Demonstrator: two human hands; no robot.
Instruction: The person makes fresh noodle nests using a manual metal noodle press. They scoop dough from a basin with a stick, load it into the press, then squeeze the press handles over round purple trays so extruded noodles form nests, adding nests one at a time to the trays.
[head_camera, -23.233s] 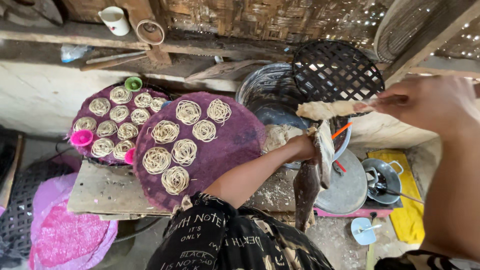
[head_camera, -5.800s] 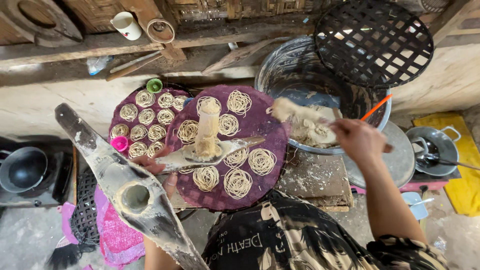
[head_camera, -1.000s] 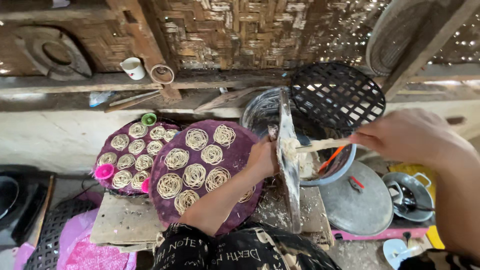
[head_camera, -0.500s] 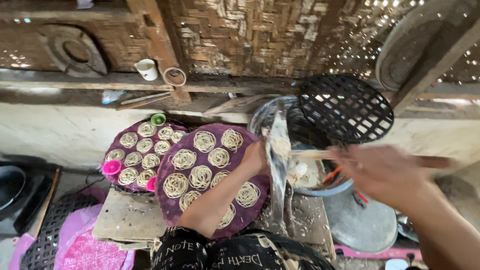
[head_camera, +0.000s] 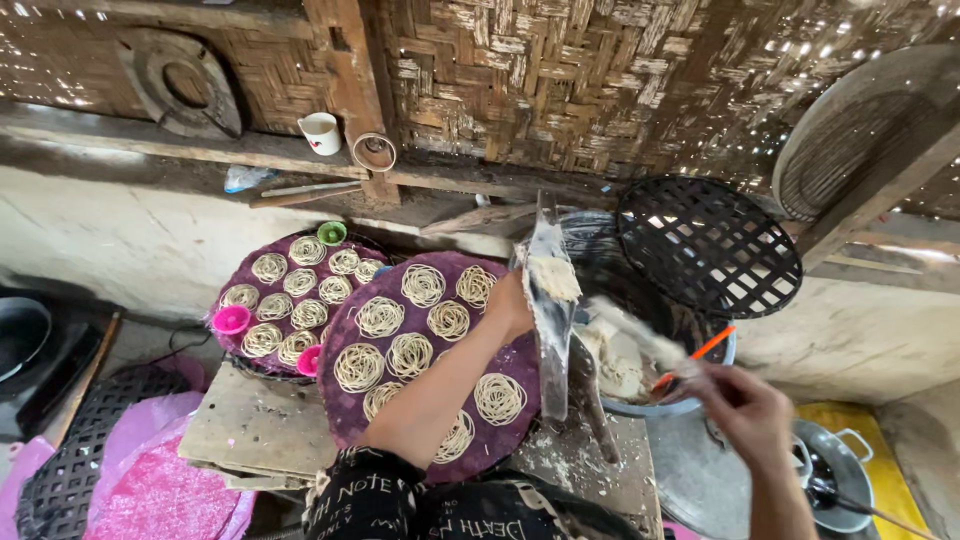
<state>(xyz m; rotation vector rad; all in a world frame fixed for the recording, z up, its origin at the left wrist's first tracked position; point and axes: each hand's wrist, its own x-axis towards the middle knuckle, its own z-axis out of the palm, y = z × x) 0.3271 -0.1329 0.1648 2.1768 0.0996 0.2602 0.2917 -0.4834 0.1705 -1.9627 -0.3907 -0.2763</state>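
My left hand (head_camera: 510, 303) grips a long metal noodle press (head_camera: 551, 310), held upright with white dough stuck to its top, over the near purple round tray (head_camera: 500, 345). That tray carries several coiled noodle nests (head_camera: 410, 355). My right hand (head_camera: 740, 405), blurred, holds a dough-coated stick (head_camera: 635, 335) beside an orange-handled tool (head_camera: 695, 355), just right of the press. Below the stick sits a metal basin (head_camera: 640, 405) with lumps of white dough (head_camera: 615, 360).
A second purple tray (head_camera: 232, 345) of noodle nests stands to the left, with small pink and green cups. A black lattice disc (head_camera: 708, 245) leans over the basin. A white mug (head_camera: 321, 132) sits on the wooden ledge. A small pot (head_camera: 835, 480) and pink mesh mats (head_camera: 150, 480) lie low.
My right hand has dropped down and to the right with the stick, away from the press top. The press has tilted a little in my left hand; my view has shifted downward.
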